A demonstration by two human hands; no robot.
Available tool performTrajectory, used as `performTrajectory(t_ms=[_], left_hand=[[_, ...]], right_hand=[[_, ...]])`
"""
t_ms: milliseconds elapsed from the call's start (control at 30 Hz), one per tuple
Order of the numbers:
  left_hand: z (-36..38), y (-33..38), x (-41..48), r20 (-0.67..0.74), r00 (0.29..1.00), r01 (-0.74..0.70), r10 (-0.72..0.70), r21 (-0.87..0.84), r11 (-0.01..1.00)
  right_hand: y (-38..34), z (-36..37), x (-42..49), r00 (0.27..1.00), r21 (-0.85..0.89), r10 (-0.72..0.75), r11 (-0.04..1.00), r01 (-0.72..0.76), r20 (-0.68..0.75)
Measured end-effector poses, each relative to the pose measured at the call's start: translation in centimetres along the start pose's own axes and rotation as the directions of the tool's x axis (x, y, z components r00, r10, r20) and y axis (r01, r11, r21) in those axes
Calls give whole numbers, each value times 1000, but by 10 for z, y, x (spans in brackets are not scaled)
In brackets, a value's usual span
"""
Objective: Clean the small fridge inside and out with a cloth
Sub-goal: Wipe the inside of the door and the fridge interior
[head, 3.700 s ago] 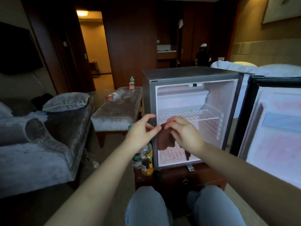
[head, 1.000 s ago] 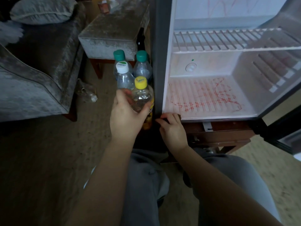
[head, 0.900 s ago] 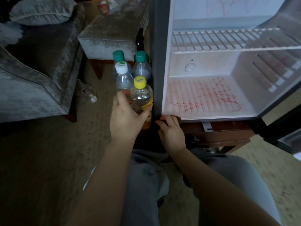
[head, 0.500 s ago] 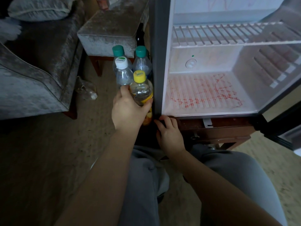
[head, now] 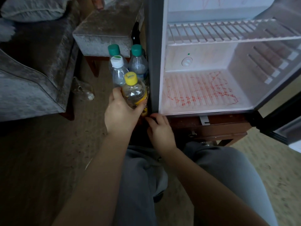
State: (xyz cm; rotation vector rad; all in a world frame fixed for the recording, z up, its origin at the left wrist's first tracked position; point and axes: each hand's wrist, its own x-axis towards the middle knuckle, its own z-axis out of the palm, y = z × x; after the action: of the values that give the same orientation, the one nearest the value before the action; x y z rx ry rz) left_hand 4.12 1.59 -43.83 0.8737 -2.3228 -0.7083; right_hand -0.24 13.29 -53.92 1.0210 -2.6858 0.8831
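Observation:
The small fridge [head: 153, 62] stands open on a low wooden stand [head: 219, 128]. Red scribbled marks cover its white floor [head: 203, 95], and a wire shelf [head: 228, 33] sits above. My left hand [head: 120, 115] grips a yellow-capped bottle [head: 133, 90] just left of the fridge's side wall. My right hand [head: 160, 132] rests with its fingers on the stand's edge, below the fridge's lower left corner. The area under that hand is dark, and I see no cloth.
Three more bottles stand behind the held one: one white-capped [head: 117, 62] and two green-capped [head: 113, 48]. A grey ottoman [head: 104, 35] and sofa [head: 29, 70] lie to the left. A crumpled plastic bottle [head: 83, 90] lies on the carpet. The fridge door [head: 285, 124] hangs open at right.
Earlier both hands held a brown cloth in front of the fridge. Now my left hand grips the yellow-capped bottle and my right is down at the stand. Little has moved in the last second.

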Motion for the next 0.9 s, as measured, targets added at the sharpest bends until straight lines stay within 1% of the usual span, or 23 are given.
performTrajectory(t_ms=[67,133,200,233,300,367,400,433,500,567,600,667,733,833,900], left_hand=[[3,-1,1,24,999,-27,27,10,1000],[3,-1,3,38,999,-36,37,-14,999],[-1,0,3,2,999,-38,38,-75,996],[-3,1,2,-25,999,-45,43,-105,993],[-7,5,-1,-59,997,-65,57,-146,987],[-7,8,-3,-65,994,-91,82,-151,984],[-7,10,-4,-62,993,-111,103,-144,983],[-6,12,-5,-59,991,-129,122,-137,982],[-5,14,-7,-72,989,-136,127,-144,980],[-6,16,-8,-103,990,-114,98,-163,980],[-7,15,-9,-111,990,-100,82,-167,981],[-8,11,-11,-118,989,-104,84,-168,980],[-9,7,-11,-116,986,-136,118,-164,977],[-7,8,-10,-71,979,-204,193,-205,957],[-2,14,-10,-4,953,-296,304,-242,924]], right_hand=[[0,5,0,1000,-15,3,1000,-2,31],[7,4,-1,999,-78,-14,997,17,46],[20,-2,-2,1000,-127,-1,992,4,25],[28,-7,-3,999,-143,34,989,-34,-3],[46,-18,-7,986,-146,153,976,-161,-63],[60,-27,-12,959,-110,263,955,-275,-109],[62,-29,-13,947,-86,290,949,-303,-139],[61,-29,-14,941,-57,296,950,-308,-164],[47,-21,-14,948,14,246,968,-249,-200],[26,-8,-11,969,56,159,987,-151,-190],[16,-2,-9,975,78,138,989,-126,-172],[4,5,-3,976,157,168,977,-146,-137],[5,3,2,973,213,200,962,-172,-116],[30,-13,1,973,160,179,975,-156,-146],[54,-30,-2,947,140,250,964,-225,-201]])
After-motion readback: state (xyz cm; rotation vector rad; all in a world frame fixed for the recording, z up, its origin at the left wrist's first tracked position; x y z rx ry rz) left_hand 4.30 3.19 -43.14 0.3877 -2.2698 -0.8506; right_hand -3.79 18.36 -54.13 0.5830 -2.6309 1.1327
